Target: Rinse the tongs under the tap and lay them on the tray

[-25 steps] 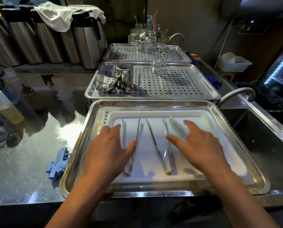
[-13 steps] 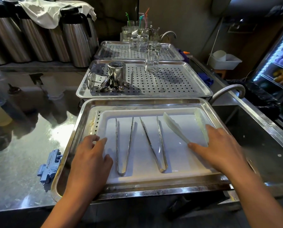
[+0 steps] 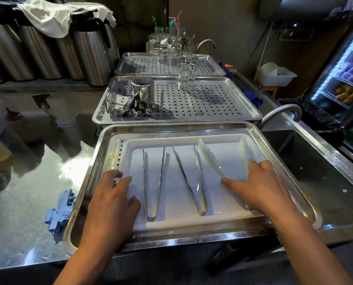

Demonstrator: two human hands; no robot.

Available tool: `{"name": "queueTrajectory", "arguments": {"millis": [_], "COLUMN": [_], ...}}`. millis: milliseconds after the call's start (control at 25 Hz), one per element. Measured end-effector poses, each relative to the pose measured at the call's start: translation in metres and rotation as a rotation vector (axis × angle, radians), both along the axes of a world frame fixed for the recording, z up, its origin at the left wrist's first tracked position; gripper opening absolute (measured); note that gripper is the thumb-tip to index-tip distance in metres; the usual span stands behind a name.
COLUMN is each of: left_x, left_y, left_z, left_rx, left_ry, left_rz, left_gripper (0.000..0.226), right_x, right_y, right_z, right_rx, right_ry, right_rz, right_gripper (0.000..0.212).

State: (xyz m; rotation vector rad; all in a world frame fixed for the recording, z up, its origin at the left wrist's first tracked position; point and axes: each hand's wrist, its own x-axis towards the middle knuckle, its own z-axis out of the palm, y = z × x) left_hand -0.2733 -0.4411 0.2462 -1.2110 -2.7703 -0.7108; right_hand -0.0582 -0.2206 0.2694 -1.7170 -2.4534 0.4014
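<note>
Tongs (image 3: 211,157) of white plastic lie on tray (image 3: 192,128), right hand (image 3: 259,188) grasping them; left hand (image 3: 112,202) rests relaxed, palm down

left hand (image 3: 112,202) off left metal tongs (image 3: 160,182), now resting at white board (image 3: 171,194) left edge, right hand (image 3: 259,188) shifted right, thumb and fingers pinching white plastic tongs (image 3: 209,157)

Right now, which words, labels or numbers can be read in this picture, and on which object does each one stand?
"PRANK GUN": raised letters on the blue toy gun lying on the steel counter.
Dark print on a glass at the back: too small to read.
No other text can be read.
</note>
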Motion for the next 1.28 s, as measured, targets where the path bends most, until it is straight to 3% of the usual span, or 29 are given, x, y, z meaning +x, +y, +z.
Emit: {"name": "queueTrajectory", "arguments": {"millis": [800, 1040, 1160, 1280], "left_x": [0.0, 0.0, 0.001, 0.001], "left_y": [0.0, -0.001, 0.002, -0.002], "left_z": [-0.002, -0.003, 0.002, 0.001], "left_rx": [0.0, 0.022, 0.043, 0.069], "left_ry": [0.026, 0.037, 0.014, 0.012], "left_rz": [0.006, 0.013, 0.028, 0.038], "left_gripper": [0.046, 0.05, 0.049, 0.049], "right_x": [0.002, 0.016, 0.026, 0.04], "right_y": [-0.002, -0.002, 0.005, 0.001], "right_z": [-0.001, 0.006, 0.013, 0.011], "right_rx": [0.01, 0.01, 0.035, 0.091], "right_ry": [0.031, 0.182, 0.312, 0.417], "right_rz": [0.01, 0.0, -0.038, -0.01], "right_gripper": [0.092, 0.099, 0.085, 0.056]}}
